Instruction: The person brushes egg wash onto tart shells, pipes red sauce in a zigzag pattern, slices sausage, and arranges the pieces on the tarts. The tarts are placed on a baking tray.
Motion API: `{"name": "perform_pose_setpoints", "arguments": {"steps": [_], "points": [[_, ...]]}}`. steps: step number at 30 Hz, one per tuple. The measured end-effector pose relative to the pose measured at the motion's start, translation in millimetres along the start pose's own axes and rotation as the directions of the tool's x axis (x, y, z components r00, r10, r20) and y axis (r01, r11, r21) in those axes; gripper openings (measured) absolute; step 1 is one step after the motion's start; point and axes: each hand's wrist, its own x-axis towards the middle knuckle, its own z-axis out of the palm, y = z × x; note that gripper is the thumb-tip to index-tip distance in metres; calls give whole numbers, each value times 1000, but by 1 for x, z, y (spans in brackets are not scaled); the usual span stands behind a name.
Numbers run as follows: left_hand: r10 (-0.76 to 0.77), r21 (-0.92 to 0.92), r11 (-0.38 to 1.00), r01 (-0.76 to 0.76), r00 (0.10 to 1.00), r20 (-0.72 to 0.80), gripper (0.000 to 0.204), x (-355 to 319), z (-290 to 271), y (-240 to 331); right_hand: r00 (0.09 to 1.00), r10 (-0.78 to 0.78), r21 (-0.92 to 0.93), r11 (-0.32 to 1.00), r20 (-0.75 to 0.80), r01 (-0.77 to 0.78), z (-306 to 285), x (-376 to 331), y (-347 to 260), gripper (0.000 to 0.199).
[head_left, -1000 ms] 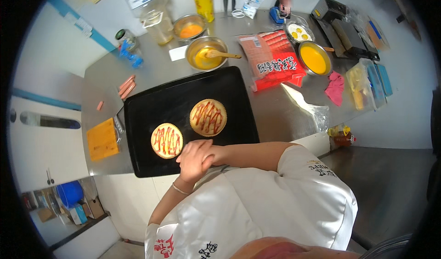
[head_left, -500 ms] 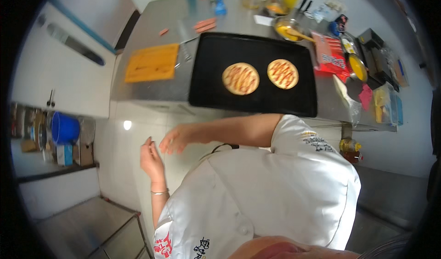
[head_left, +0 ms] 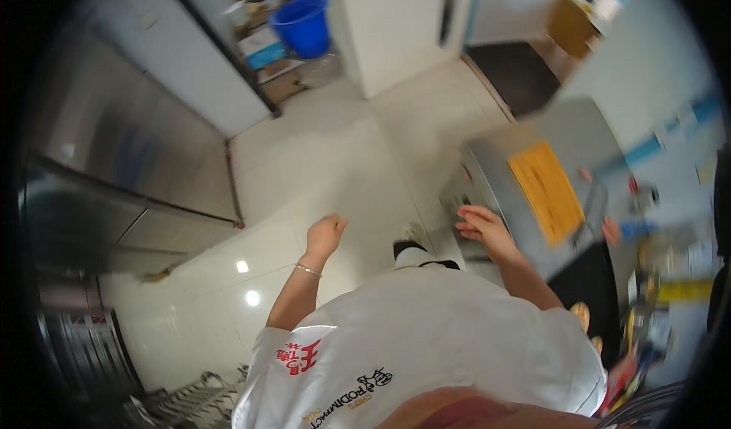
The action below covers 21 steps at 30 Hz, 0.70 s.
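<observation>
My left hand (head_left: 326, 235) hangs over the tiled floor with a bracelet at its wrist. Its fingers are curled in, and nothing shows in them. My right hand (head_left: 485, 228) is open beside the steel table's near edge, fingers apart and holding nothing. Closest to it on the table lies an orange-brown cutting board (head_left: 544, 193). A black baking tray (head_left: 601, 280) sits past my right forearm. Two round flat breads with red drizzle rest on it, partly hidden by my sleeve; one bread (head_left: 582, 316) shows more.
Tiled floor (head_left: 373, 178) stretches ahead. A blue bucket (head_left: 303, 27) stands among boxes near a white door (head_left: 392, 25). Stainless steel cabinets (head_left: 145, 155) line the left side. A dark mat (head_left: 514, 77) lies at the doorway. Blurred bottles and bowls crowd the far right.
My view and body have swung left, away from the table, which now lies to the right. My hands have moved apart. My left fingers, stretched earlier, are now curled.
</observation>
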Motion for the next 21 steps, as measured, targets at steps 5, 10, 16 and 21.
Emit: {"name": "perform_pose_setpoints", "arguments": {"steps": [5, 10, 16, 21], "points": [[-452, 114, 848, 517, 819, -354, 29, -103, 29, -324, 944, -16, -38, 999, 331, 30, 109, 203, -84, 33], [-913, 35, 388, 921, 378, 155, 34, -156, 51, -327, 923, -95, -522, 801, 373, 293, 195, 343, -149, 34], [-869, 41, 399, 916, 363, 337, 32, -62, 24, -351, 777, -192, -595, 543, 599, 593, 332, 516, -168, 41], [-715, 35, 693, 720, 682, 151, 33, 127, -35, -464, 764, -189, -751, 146, 617, 644, 367, 638, -221, 52]]}}
